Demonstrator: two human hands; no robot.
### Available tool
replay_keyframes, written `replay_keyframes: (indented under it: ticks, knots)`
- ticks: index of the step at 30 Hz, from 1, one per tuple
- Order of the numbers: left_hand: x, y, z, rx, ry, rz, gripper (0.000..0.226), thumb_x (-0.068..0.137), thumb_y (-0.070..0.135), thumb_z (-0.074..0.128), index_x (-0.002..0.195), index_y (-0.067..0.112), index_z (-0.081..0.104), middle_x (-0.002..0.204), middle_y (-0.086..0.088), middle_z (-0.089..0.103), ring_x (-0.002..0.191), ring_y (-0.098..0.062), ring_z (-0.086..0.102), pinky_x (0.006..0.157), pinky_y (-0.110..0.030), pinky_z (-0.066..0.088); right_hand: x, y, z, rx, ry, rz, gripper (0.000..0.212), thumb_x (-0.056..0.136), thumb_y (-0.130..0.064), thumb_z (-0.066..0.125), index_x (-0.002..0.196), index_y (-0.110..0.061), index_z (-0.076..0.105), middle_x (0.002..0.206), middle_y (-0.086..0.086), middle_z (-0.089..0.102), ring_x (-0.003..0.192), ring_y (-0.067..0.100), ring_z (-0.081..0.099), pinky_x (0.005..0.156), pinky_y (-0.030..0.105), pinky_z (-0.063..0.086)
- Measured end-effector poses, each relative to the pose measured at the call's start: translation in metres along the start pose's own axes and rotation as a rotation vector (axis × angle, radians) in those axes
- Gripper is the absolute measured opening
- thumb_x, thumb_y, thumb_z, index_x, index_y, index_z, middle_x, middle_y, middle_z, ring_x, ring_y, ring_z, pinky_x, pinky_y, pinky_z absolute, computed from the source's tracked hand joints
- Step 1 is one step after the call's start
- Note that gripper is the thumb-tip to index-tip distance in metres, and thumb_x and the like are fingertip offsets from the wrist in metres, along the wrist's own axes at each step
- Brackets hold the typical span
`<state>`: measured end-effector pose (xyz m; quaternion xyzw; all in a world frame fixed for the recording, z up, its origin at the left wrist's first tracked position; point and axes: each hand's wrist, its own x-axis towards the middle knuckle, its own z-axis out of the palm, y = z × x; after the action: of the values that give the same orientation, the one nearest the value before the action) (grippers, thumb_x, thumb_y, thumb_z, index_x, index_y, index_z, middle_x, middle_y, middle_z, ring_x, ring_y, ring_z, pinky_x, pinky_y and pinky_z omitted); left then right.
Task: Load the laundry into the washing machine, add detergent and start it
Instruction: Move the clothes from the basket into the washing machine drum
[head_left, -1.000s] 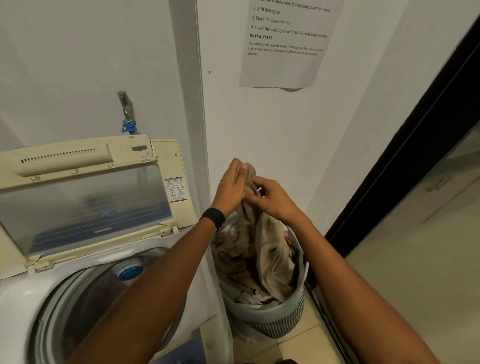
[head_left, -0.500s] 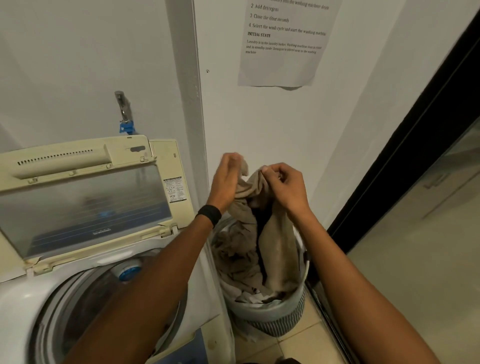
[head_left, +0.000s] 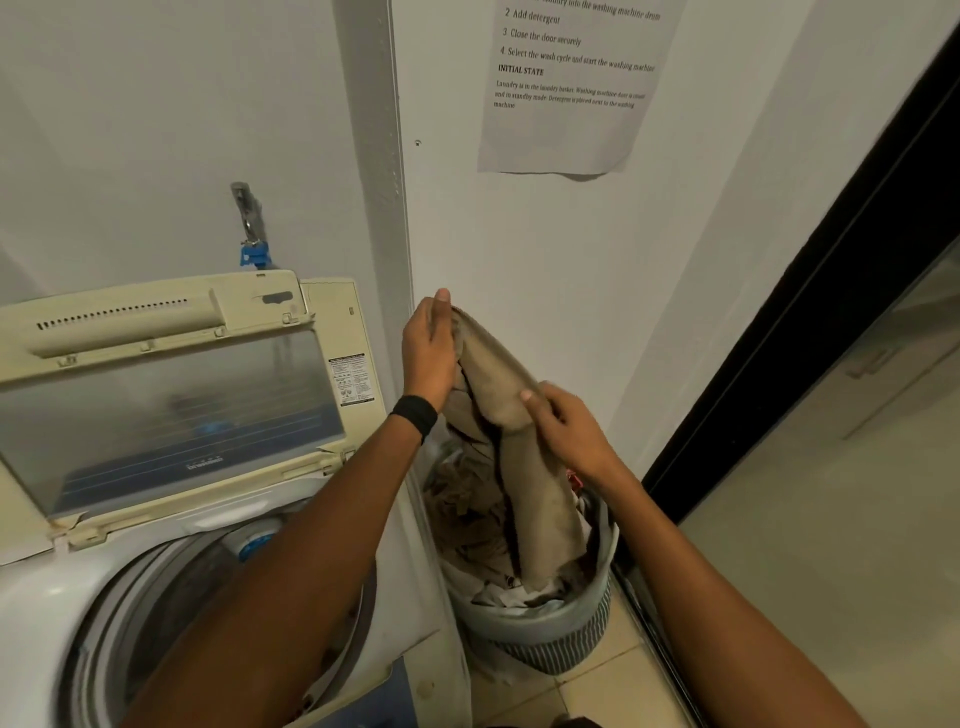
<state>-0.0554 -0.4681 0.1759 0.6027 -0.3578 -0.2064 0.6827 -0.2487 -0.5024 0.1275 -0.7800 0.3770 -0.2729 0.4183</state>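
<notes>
A beige garment (head_left: 519, 447) hangs half out of the grey laundry basket (head_left: 561, 623) on the floor to the right of the washing machine. My left hand (head_left: 428, 348), with a black wristband, holds the garment's top edge high. My right hand (head_left: 566, 421) grips the cloth lower down and to the right. The top-loading washing machine (head_left: 47, 597) stands at the left with its lid (head_left: 171, 405) raised and its drum (head_left: 171, 597) open, partly hidden by my left forearm. More clothes lie in the basket.
A tap with a blue fitting (head_left: 252, 234) sticks out of the wall behind the machine. A printed instruction sheet (head_left: 566, 88) hangs on the wall above the basket. A dark door frame (head_left: 779, 332) runs along the right, with tiled floor below.
My hands have drawn apart: the left rose with the garment's top edge, the right slid down and right along the cloth. The garment is spread wider over the basket.
</notes>
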Motion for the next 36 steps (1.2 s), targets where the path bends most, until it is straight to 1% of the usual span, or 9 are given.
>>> replay_keyframes:
  ticks: [3, 6, 8, 11, 17, 20, 28, 31, 36]
  knots:
    - [-0.013, -0.004, 0.003, -0.01, -0.074, 0.002, 0.038, 0.111, 0.041, 0.039, 0.086, 0.014, 0.047, 0.072, 0.008, 0.047, 0.067, -0.007, 0.045, 0.069, -0.024, 0.04, 0.008, -0.019, -0.015, 0.106, 0.199, -0.053, 0.04, 0.106, -0.03, 0.054, 0.073, -0.009, 0.046, 0.066, -0.001, 0.044, 0.063, 0.007, 0.043, 0.062, 0.026, 0.035]
    - [-0.028, -0.002, 0.014, 0.003, -0.279, 0.021, 0.035, 0.108, 0.039, 0.046, 0.11, 0.006, 0.06, 0.101, 0.002, 0.063, 0.091, -0.003, 0.061, 0.085, -0.017, 0.047, 0.022, -0.041, -0.022, 0.02, 0.131, -0.144, 0.04, 0.105, -0.028, 0.055, 0.074, -0.004, 0.048, 0.066, 0.006, 0.047, 0.063, 0.008, 0.044, 0.062, 0.026, 0.036]
    - [-0.034, -0.001, 0.023, 0.008, -0.339, 0.028, 0.036, 0.106, 0.037, 0.052, 0.104, 0.004, 0.064, 0.092, -0.003, 0.067, 0.085, -0.008, 0.064, 0.081, -0.021, 0.051, 0.029, -0.048, -0.02, -0.011, 0.069, -0.144, 0.043, 0.104, -0.029, 0.056, 0.069, -0.007, 0.044, 0.061, -0.001, 0.042, 0.059, 0.008, 0.039, 0.06, 0.028, 0.035]
    - [-0.033, -0.004, 0.028, -0.012, -0.215, 0.022, 0.042, 0.108, 0.035, 0.05, 0.082, 0.003, 0.055, 0.073, -0.011, 0.053, 0.07, -0.015, 0.051, 0.07, -0.031, 0.045, 0.028, -0.05, -0.013, -0.017, 0.016, -0.107, 0.045, 0.102, -0.039, 0.057, 0.072, -0.006, 0.05, 0.061, -0.006, 0.046, 0.057, 0.008, 0.042, 0.06, 0.028, 0.037]
    - [-0.003, -0.002, 0.004, 0.0, 0.088, -0.076, 0.044, 0.109, 0.039, 0.045, 0.069, 0.02, 0.042, 0.059, 0.012, 0.04, 0.055, -0.004, 0.039, 0.058, -0.023, 0.034, -0.005, -0.015, -0.018, -0.004, -0.25, -0.006, 0.048, 0.098, -0.044, 0.066, 0.071, -0.007, 0.05, 0.061, -0.003, 0.038, 0.055, 0.009, 0.04, 0.058, 0.027, 0.038]
    - [0.0, -0.002, -0.005, -0.01, 0.095, -0.041, 0.043, 0.109, 0.042, 0.044, 0.073, 0.018, 0.042, 0.062, 0.008, 0.039, 0.058, -0.007, 0.039, 0.061, -0.024, 0.036, -0.007, -0.009, -0.024, 0.051, -0.119, -0.015, 0.04, 0.103, -0.039, 0.058, 0.08, -0.007, 0.055, 0.068, 0.001, 0.047, 0.062, 0.011, 0.047, 0.063, 0.03, 0.042]
    - [-0.037, 0.007, 0.029, -0.006, -0.345, 0.02, 0.034, 0.107, 0.035, 0.051, 0.106, 0.003, 0.062, 0.096, 0.005, 0.065, 0.087, 0.0, 0.064, 0.08, -0.014, 0.048, 0.027, -0.057, -0.019, 0.061, 0.11, -0.18, 0.026, 0.106, -0.029, 0.053, 0.088, -0.015, 0.067, 0.079, -0.005, 0.067, 0.074, 0.006, 0.06, 0.067, 0.02, 0.045]
    - [-0.037, 0.006, 0.033, 0.02, -0.257, 0.009, 0.043, 0.106, 0.038, 0.054, 0.076, 0.007, 0.049, 0.067, 0.004, 0.049, 0.063, -0.007, 0.047, 0.065, -0.021, 0.042, 0.028, -0.055, -0.017, 0.065, 0.075, -0.12, 0.029, 0.104, -0.032, 0.055, 0.087, -0.013, 0.068, 0.079, 0.001, 0.069, 0.072, 0.009, 0.061, 0.071, 0.03, 0.049]
    - [-0.015, 0.004, 0.015, 0.02, 0.004, -0.007, 0.043, 0.105, 0.042, 0.053, 0.074, 0.015, 0.042, 0.066, -0.003, 0.034, 0.062, -0.013, 0.034, 0.059, -0.029, 0.031, 0.004, -0.032, -0.03, -0.032, -0.152, -0.003, 0.049, 0.095, -0.054, 0.065, 0.083, -0.006, 0.064, 0.067, 0.008, 0.056, 0.06, 0.021, 0.056, 0.058, 0.038, 0.049]
